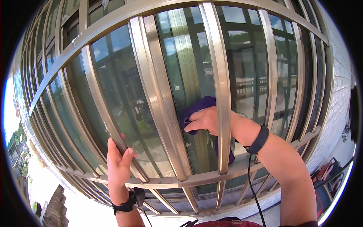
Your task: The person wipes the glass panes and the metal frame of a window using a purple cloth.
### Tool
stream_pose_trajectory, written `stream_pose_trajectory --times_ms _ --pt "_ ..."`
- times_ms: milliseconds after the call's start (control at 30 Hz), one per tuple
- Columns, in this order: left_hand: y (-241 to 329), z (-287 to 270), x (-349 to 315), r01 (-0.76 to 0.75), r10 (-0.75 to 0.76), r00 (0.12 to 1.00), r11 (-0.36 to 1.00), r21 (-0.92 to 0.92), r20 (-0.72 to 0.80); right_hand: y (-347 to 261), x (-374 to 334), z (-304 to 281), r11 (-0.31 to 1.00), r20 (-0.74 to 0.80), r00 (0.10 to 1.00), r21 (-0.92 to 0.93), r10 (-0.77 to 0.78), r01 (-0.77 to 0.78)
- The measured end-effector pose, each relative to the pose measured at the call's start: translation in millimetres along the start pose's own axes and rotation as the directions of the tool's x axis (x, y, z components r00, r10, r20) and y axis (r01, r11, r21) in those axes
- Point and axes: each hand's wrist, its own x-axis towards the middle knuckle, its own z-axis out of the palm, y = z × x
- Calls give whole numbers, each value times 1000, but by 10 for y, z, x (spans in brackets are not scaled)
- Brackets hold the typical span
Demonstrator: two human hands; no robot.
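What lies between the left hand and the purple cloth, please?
Between the left hand and purple cloth, the head view shows a vertical bronze metal bar with reflective glass behind.

Building exterior (342, 100): barred window (162, 98)

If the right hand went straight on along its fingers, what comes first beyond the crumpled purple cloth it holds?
Likely the wide bronze-coloured metal upright left of the right hand, though depth is unclear; it might pass behind.

From the wearer's head, the wide fisheye camera looks forward and down onto metal window bars (157, 94), close by, their lines curved.
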Motion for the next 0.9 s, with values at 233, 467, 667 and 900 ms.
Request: stream_pose_trajectory --times_ms 233,467,667,900 --pt "-57 -64 -189 -46 46 999 999 -17 20 15 -187 -188 588 -156 755 731 637 -345" --pt "82 78 -771 -340 360 911 932 129 -203 -167 -371 -646 239 -271 385 962 882 130" --pt "141 796 -609 -287 450 719 887 -363 530 -377 -690 -1119 664 -707 343 704 619 253" --pt "339 1528 -692 321 127 677 836 -446 725 -1031 -973 -1217 630 -714 136 678 687 378"
